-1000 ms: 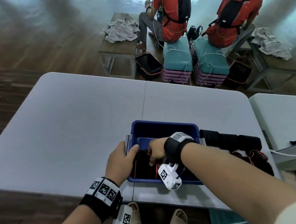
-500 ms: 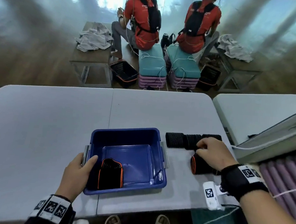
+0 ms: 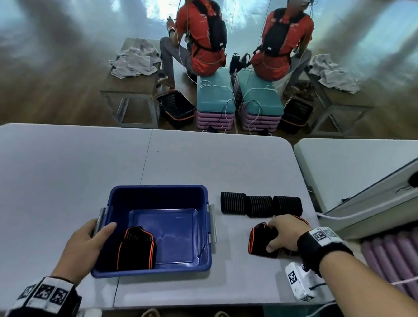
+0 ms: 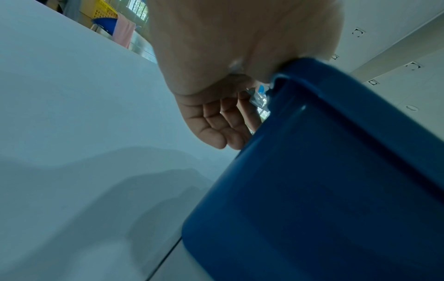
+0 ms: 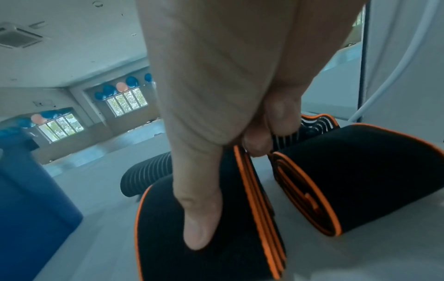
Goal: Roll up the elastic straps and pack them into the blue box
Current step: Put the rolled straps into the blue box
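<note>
The blue box (image 3: 156, 187) sits on the grey table (image 3: 52, 184) with one rolled black strap with orange edges (image 3: 137, 250) lying in its near left corner. My left hand (image 3: 99, 230) grips the box's left rim, thumb inside; the left wrist view shows the fingers (image 4: 216, 123) curled under the handle against the box wall (image 4: 336, 190). Right of the box, my right hand (image 3: 271, 237) grips another rolled strap (image 3: 259, 238) on the table. In the right wrist view the thumb (image 5: 199, 228) presses its near face (image 5: 168, 247) and the fingers curl behind.
Three black ribbed rolls (image 3: 259, 205) lie in a row behind my right hand, and a further orange-edged roll (image 5: 360, 171) lies just right of the held one. A second table (image 3: 351, 163) with a white cable stands at the right. Two people sit beyond the table.
My right hand has left the box, where one rolled strap stays, and moved right to the loose rolls, closing round one. My left hand has kept its hold on the box rim.
</note>
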